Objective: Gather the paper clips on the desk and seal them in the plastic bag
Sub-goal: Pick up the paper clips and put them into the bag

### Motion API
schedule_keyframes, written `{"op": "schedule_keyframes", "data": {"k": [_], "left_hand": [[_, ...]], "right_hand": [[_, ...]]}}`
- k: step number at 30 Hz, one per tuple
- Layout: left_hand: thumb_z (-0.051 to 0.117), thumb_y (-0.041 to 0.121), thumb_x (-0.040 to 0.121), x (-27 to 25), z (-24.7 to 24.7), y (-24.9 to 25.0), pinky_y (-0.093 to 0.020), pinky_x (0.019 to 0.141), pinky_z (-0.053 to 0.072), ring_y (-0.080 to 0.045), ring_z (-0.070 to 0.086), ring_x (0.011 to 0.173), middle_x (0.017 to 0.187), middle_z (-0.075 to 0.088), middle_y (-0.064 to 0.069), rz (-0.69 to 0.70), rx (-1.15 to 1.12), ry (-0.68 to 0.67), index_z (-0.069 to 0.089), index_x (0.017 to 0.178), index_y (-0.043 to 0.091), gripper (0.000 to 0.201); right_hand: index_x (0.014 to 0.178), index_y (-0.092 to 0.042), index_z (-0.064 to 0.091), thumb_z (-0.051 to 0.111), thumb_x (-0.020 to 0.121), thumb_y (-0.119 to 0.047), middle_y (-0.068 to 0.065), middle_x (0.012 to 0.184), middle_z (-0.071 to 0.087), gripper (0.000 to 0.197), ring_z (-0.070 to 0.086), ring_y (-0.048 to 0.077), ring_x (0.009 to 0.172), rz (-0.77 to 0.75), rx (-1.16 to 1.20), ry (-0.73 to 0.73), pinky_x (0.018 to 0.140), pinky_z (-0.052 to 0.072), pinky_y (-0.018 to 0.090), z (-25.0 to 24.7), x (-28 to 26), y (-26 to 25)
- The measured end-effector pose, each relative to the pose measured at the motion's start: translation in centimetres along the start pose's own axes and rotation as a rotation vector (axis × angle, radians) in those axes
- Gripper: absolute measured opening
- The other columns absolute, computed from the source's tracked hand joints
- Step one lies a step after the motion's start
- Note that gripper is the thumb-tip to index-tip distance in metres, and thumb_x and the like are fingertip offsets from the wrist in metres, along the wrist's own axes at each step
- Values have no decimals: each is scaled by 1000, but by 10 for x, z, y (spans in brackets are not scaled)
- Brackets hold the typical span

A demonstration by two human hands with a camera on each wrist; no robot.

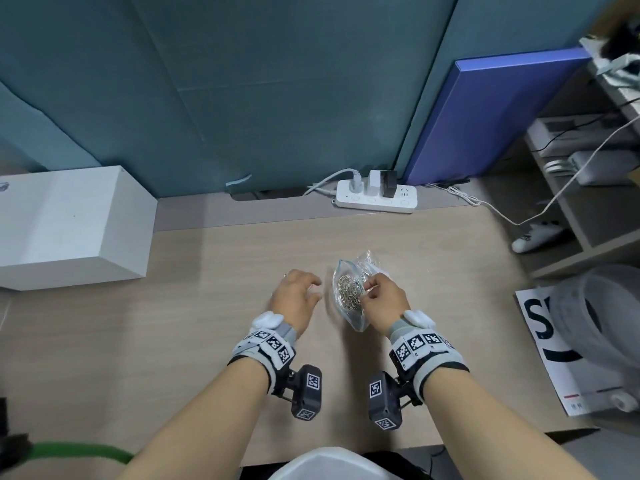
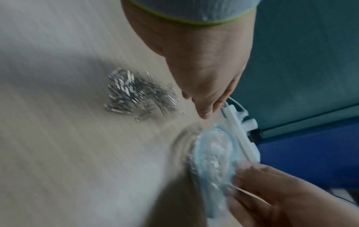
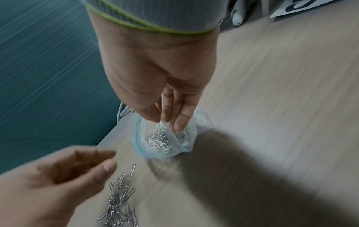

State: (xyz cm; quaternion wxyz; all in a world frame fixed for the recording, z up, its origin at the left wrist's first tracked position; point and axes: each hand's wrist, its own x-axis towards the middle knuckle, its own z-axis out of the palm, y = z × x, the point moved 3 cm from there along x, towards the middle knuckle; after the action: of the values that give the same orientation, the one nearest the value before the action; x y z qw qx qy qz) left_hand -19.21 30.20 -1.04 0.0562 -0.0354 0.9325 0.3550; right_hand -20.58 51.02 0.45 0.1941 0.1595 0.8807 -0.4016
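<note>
A clear plastic bag [image 1: 346,306] with a blue zip rim lies open on the wooden desk [image 1: 207,323], with several silver paper clips [image 3: 161,142] inside. My right hand [image 1: 369,289] pinches the bag's upper rim [image 3: 165,122] between thumb and fingers and holds its mouth open. A loose pile of paper clips [image 2: 139,96] lies on the desk left of the bag, also seen in the right wrist view [image 3: 120,199]. My left hand [image 1: 308,289] hovers over that pile with relaxed, slightly curled fingers [image 3: 108,165] and holds nothing. In the head view the hand hides most of the pile.
A white box [image 1: 69,226] stands at the desk's left. A white power strip [image 1: 375,199] with plugs sits at the back edge, its cable trailing right. A printed sheet [image 1: 554,348] lies at the right edge beside a shelf unit [image 1: 571,202]. A teal partition [image 1: 277,98] backs the desk.
</note>
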Motion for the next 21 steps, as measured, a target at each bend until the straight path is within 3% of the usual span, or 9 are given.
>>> {"op": "schedule_keyframes", "data": {"k": [4, 6, 9, 11, 13, 15, 17, 19, 21], "left_hand": [[77, 62, 59, -19, -14, -37, -39, 97, 47, -21, 42, 126, 141, 35, 4, -186, 369, -140, 44, 136, 47, 85], [78, 64, 57, -26, -10, -46, -40, 100, 46, -23, 37, 128, 144, 30, 3, -185, 419, -193, 37, 140, 50, 93], [83, 44, 69, -25, 0, -52, -38, 102, 44, -26, 40, 123, 137, 38, -2, -151, 308, -199, 49, 136, 44, 75], [82, 28, 74, -23, 6, -53, -32, 96, 44, -25, 46, 116, 128, 43, -2, -132, 231, -177, 58, 128, 35, 60], [78, 15, 78, -21, 10, -51, -22, 78, 44, -20, 53, 100, 116, 47, 1, -110, 201, -143, 63, 116, 27, 43], [71, 4, 84, -19, 13, -49, -8, 57, 35, -10, 51, 80, 106, 47, 3, -96, 213, -135, 65, 103, 20, 26], [66, 4, 86, -17, 10, -44, -9, 49, 34, -12, 49, 73, 100, 49, 2, -101, 208, -128, 64, 92, 19, 17], [67, 10, 83, -14, 8, -44, -22, 57, 43, -20, 56, 77, 95, 53, 3, -154, 177, -96, 62, 83, 26, 17], [68, 11, 79, -13, 7, -46, -28, 64, 48, -22, 60, 79, 90, 56, 5, -216, 147, -66, 60, 75, 30, 21]], "right_hand": [[90, -24, 60, 54, 85, -12, -1, 85, 72, 15, 66, 23, 80, -4, 6, -20, 72, 52, 31, 2, 0, 2], [90, -25, 59, 54, 86, -12, 0, 85, 72, 15, 66, 23, 80, -11, 3, -23, 72, 52, 32, 3, 0, 2], [90, -26, 59, 54, 86, -13, 0, 85, 72, 14, 66, 22, 80, -14, 1, -26, 70, 51, 30, 4, 0, 3], [90, -26, 59, 55, 85, -13, -1, 84, 72, 15, 66, 22, 80, -10, 1, -27, 70, 50, 30, 5, -1, 4], [90, -27, 59, 56, 84, -13, -2, 81, 72, 15, 67, 21, 80, -6, 9, -29, 72, 52, 31, 5, -2, 4], [90, -26, 60, 56, 84, -12, -2, 80, 72, 16, 67, 21, 80, -8, 11, -31, 73, 53, 32, 6, -3, 5], [92, -27, 60, 54, 84, -12, -1, 81, 72, 18, 67, 22, 80, -11, 13, -39, 72, 53, 32, 7, -4, 5], [93, -26, 60, 53, 84, -12, 0, 82, 71, 19, 68, 23, 79, -21, 11, -39, 72, 54, 34, 7, -5, 4], [92, -27, 60, 53, 84, -11, 0, 81, 71, 19, 68, 24, 79, -23, 11, -35, 73, 56, 35, 8, -6, 4]]}}
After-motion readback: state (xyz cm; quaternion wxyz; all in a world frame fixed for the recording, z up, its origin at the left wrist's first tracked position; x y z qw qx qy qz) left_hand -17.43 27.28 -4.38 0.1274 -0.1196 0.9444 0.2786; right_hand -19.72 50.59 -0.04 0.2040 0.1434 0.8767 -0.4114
